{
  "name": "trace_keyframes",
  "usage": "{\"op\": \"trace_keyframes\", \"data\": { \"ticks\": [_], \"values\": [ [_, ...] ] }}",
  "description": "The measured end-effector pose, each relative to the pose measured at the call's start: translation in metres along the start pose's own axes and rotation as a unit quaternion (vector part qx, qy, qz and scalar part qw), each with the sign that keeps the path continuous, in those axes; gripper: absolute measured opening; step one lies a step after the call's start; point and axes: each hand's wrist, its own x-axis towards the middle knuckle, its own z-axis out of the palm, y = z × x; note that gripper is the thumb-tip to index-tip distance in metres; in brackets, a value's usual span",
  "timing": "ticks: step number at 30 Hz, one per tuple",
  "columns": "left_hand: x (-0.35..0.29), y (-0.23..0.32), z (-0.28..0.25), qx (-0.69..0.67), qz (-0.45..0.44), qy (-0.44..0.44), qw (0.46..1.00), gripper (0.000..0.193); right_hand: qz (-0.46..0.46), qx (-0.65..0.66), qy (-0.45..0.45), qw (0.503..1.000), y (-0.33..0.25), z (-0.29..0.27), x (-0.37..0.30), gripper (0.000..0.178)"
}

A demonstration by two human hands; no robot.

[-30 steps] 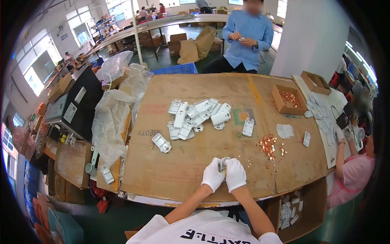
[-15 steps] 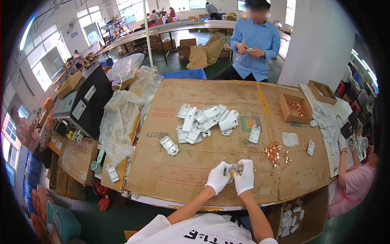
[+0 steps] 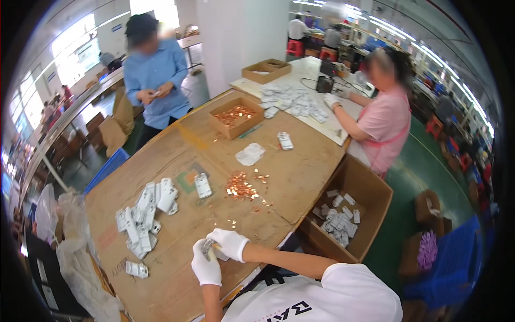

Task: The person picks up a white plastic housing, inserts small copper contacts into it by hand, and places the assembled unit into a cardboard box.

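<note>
My left hand (image 3: 207, 267), in a white glove, is closed on a small white-grey plastic housing (image 3: 208, 249) near the front edge of the cardboard-covered table. The gloved right hand (image 3: 230, 244) pinches at the same piece from the other side, its thumb and fingers closed over it. Between them the fingers hide much of the part. Beyond my hands lies a loose pile of small copper-coloured metal pieces (image 3: 241, 185). One white housing (image 3: 203, 185) sits apart, left of that copper pile. A heap of similar white housings (image 3: 144, 214) spreads on the left.
A cardboard tray of copper pieces (image 3: 235, 119), a crumpled white sheet (image 3: 250, 154) and another housing (image 3: 285, 140) lie farther off. By the table's right edge stands a large carton (image 3: 375, 214) holding white parts. Co-workers in a blue shirt (image 3: 155, 70) and in pink (image 3: 383, 123) are nearby.
The view has swung to the right, bringing the pink-clad co-worker and large carton fully in. Both my hands still hold the housing together, and the right forearm now crosses from the right.
</note>
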Motion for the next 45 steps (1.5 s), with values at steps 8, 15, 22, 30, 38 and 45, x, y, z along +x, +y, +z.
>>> {"op": "trace_keyframes", "data": {
  "ticks": [8,15,22,30,38,45],
  "values": [
    [-0.004,0.017,0.014,0.061,-0.016,0.001,0.998,0.021,0.053,-0.027,-0.026,0.998,0.001,-0.007,-0.010,0.021],
    [0.005,0.008,0.015,0.028,-0.012,0.001,1.000,0.017,0.011,-0.010,-0.017,1.000,-0.002,-0.013,-0.023,0.030],
    [0.004,-0.006,0.013,0.077,-0.029,-0.004,0.997,0.014,0.010,-0.045,-0.013,0.999,-0.013,0.009,-0.021,0.034],
    [0.004,0.008,-0.009,-0.073,-0.069,-0.050,0.994,0.026,0.072,-0.216,-0.023,0.974,-0.040,0.012,-0.025,0.069],
    [0.038,-0.026,-0.093,0.444,-0.011,0.088,0.892,0.068,0.007,-0.614,0.273,0.741,0.177,-0.242,0.051,0.039],
    [0.027,-0.059,-0.110,0.482,-0.019,0.049,0.875,0.057,0.009,-0.469,0.204,0.860,0.139,-0.214,0.070,0.050]
  ]
}}
